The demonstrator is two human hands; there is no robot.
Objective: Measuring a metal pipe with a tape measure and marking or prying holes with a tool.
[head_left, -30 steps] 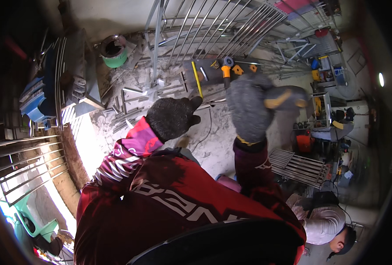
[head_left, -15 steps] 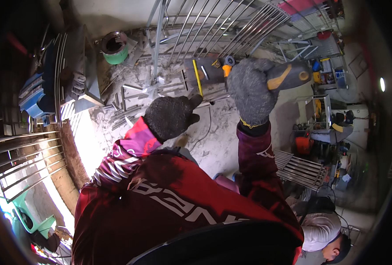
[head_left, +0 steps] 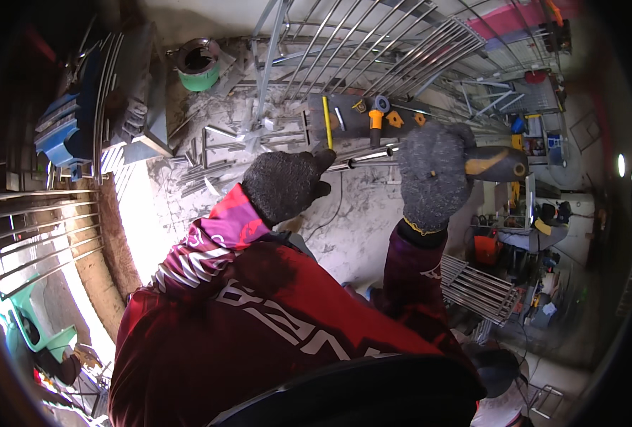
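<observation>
My left hand [head_left: 282, 186], in a dark grey knit glove, is nearest to a thin yellow stick [head_left: 327, 121] lying on the floor work area. Its thumb and forefinger are apart, with nothing visible between them; the other fingers curl out of sight. Shiny metal tubes [head_left: 373, 158] lie just past its fingertips. My right hand [head_left: 433, 178], in a lighter grey glove, is closed round a tool with a dark grey and orange handle [head_left: 497, 164]. The handle sticks out to the right; the tool's working end is hidden. An orange-bodied tool with a round grey head [head_left: 376, 121] lies beyond.
Barred metal frames [head_left: 401, 57] lean at the back. A green round container [head_left: 200, 75] stands back left. Cut metal pieces [head_left: 202, 164] litter the floor. Blue metal stock [head_left: 60, 142] stands at left. A slatted metal rack [head_left: 476, 288] is right of me, with a person [head_left: 504, 406] at lower right.
My right hand, still gripping the tool, has moved right and nearer to me, uncovering orange pieces behind it. My left hand barely moves against the floor. The view has shifted slightly.
</observation>
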